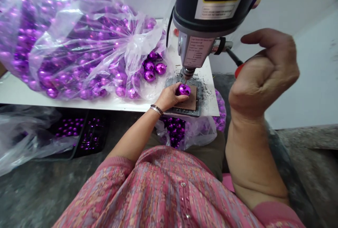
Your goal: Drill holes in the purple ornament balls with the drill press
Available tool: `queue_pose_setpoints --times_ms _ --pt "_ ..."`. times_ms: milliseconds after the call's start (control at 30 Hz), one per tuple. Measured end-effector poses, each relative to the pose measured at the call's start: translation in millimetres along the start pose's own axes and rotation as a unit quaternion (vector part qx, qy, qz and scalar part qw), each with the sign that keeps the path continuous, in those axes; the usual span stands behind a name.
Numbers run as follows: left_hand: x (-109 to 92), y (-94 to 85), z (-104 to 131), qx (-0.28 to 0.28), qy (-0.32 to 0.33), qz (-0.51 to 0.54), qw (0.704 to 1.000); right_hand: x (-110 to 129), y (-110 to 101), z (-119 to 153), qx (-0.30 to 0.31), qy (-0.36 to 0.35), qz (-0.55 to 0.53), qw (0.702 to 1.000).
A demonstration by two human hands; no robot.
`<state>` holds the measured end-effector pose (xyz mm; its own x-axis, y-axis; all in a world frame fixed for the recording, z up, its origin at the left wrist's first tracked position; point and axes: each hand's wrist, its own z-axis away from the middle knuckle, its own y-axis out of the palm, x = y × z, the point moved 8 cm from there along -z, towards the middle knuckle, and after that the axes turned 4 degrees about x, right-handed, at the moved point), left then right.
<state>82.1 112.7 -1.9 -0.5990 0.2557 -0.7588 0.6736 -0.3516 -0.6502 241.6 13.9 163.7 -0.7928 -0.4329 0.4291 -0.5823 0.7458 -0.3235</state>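
My left hand (pixel 171 96) is closed around a shiny purple bauble (pixel 184 90), held on a brown board (pixel 192 102) over the grey base plate (pixel 200 90) of a bench drill press (pixel 195 46). The drill's chuck (pixel 187 72) is directly above the bauble, its bit at the bauble's top; whether it has gone in I cannot tell. On the right, my right hand (pixel 265 76) is wrapped round the red knob (pixel 239 70) of the drill's feed lever (pixel 233 56), with the index finger raised off it.
A large clear plastic bag (pixel 79 41) full of purple baubles covers the table's left side. Several loose baubles (pixel 150 66) lie at its mouth. Dark shavings surround the base. Another bag of baubles (pixel 175 133) hangs below the table edge (pixel 118 107). Dark crates (pixel 91 133) stand lower left.
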Motion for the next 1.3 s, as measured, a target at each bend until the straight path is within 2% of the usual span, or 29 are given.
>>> queue_pose_setpoints --times_ms 167,300,467,967,1300 --pt "1.5 0.7 -1.2 0.004 -0.001 -0.005 1.000 3.4 1.2 4.1 -0.003 -0.041 0.057 0.998" --pt "3.2 1.0 -1.3 0.005 0.001 0.004 1.000 5.7 2.0 7.3 -0.014 -0.061 0.045 0.997" --pt "5.6 0.5 -0.4 0.001 -0.017 0.006 1.000 2.8 2.7 13.4 -0.035 -0.055 0.035 0.997" --pt "9.1 4.0 -0.7 0.000 -0.007 0.019 1.000 -11.5 8.5 28.9 -0.096 -0.049 0.061 0.992" --pt "8.3 4.6 0.4 -0.003 -0.004 0.040 0.999 -28.4 19.2 45.0 -0.105 -0.050 0.043 0.992"
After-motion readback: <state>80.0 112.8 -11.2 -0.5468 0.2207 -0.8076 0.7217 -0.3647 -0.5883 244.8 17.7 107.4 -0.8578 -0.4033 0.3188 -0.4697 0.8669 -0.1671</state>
